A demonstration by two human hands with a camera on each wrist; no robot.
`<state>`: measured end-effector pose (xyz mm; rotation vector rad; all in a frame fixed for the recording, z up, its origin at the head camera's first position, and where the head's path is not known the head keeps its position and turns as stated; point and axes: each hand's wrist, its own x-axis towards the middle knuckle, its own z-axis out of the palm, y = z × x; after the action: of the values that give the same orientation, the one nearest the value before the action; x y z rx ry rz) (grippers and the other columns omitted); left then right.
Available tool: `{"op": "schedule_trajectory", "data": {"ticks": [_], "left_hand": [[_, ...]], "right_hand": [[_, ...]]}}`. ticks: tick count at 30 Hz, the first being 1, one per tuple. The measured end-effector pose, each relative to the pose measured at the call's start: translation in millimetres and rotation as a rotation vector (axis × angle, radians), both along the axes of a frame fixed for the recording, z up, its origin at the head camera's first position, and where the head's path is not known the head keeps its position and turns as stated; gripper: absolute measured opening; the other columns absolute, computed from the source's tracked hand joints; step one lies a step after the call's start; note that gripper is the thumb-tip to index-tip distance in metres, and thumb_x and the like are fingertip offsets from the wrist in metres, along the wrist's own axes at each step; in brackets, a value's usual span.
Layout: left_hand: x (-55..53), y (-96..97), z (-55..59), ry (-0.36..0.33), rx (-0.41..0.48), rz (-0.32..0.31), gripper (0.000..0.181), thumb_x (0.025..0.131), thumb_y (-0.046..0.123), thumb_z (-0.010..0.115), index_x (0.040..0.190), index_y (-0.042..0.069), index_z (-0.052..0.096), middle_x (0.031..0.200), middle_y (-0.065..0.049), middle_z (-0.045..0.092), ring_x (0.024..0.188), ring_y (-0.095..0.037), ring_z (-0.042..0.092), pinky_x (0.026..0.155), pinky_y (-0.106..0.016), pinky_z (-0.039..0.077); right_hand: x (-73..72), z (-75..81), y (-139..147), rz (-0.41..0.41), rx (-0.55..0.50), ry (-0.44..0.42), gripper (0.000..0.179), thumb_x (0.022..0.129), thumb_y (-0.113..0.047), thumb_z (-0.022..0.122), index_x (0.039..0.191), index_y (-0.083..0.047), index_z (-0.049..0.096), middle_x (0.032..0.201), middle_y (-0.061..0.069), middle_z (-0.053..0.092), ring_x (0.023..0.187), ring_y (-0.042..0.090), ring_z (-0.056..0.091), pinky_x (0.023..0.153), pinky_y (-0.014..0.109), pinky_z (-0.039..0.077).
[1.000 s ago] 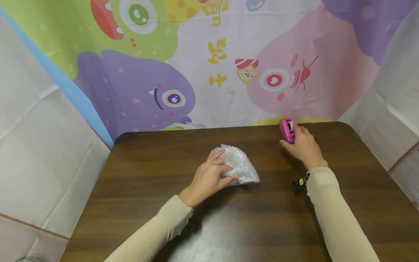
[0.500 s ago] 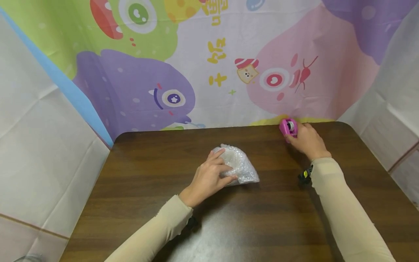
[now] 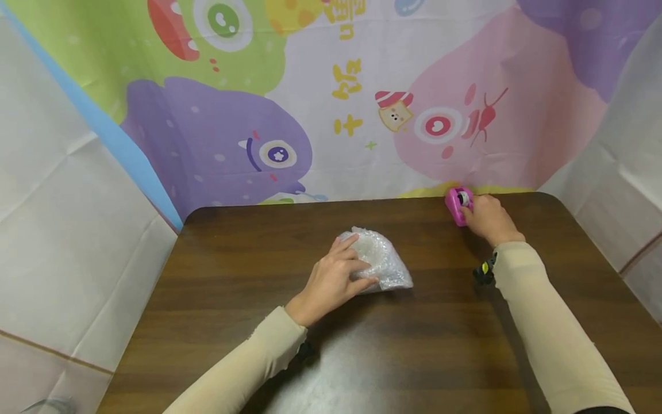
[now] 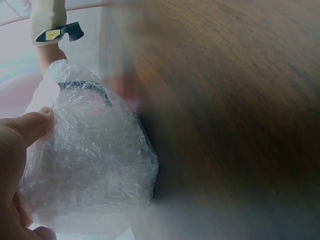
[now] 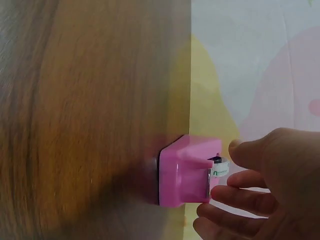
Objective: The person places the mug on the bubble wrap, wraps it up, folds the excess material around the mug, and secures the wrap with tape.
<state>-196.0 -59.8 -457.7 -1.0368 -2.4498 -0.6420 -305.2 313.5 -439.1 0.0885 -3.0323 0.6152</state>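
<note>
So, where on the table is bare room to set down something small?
Bare table lies between its left edge and the wrapped bundle, beyond the left forearm, and between bundle and tape dispenser. Crowded spots: left hand on the bundle, right hand at the dispenser.

I face a cartoon-monster backdrop (image 3: pixel 357 155) at twelve o'clock, behind a dark wood-grain table (image 3: pixel 248 259); pale creased walls (image 3: pixel 77 230) stand at nine and three, a soft glare (image 3: pixel 351 368) shines at six.
</note>
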Motion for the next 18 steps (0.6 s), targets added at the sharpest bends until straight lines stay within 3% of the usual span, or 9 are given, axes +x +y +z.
{"op": "schedule_trajectory", "data": {"ticks": [13, 18], "left_hand": [[0.2, -0.1, 1.2, -0.002, 0.007, 0.0, 0.027, 0.085, 0.037, 0.085, 0.096, 0.013, 0.083, 0.088, -0.002, 0.071, 0.142, -0.03, 0.053, 0.119, -0.057, 0.037], [0.2, -0.5, 0.7, 0.002, 0.001, -0.002, 0.027, 0.085, 0.037, 0.085, 0.096, 0.013, 0.083, 0.087, -0.001, 0.071, 0.142, -0.03, 0.053, 0.119, -0.057, 0.037]], "right_hand": [[-9.9, -3.6, 2, -0.049, -0.043, -0.076, 0.033, 0.106, -0.021, 0.051, 0.085, 0.005, 0.057, 0.085, 0.02, 0.055, 0.075, 0.033, 0.053, 0.065, 0.041, 0.048], [-13.9, -7.8, 2, -0.042, -0.027, -0.098, 0.039, 0.107, -0.02, 0.044, 0.081, 0.006, 0.056, 0.092, 0.028, 0.057, 0.081, 0.037, 0.053, 0.074, 0.049, 0.049]]}}
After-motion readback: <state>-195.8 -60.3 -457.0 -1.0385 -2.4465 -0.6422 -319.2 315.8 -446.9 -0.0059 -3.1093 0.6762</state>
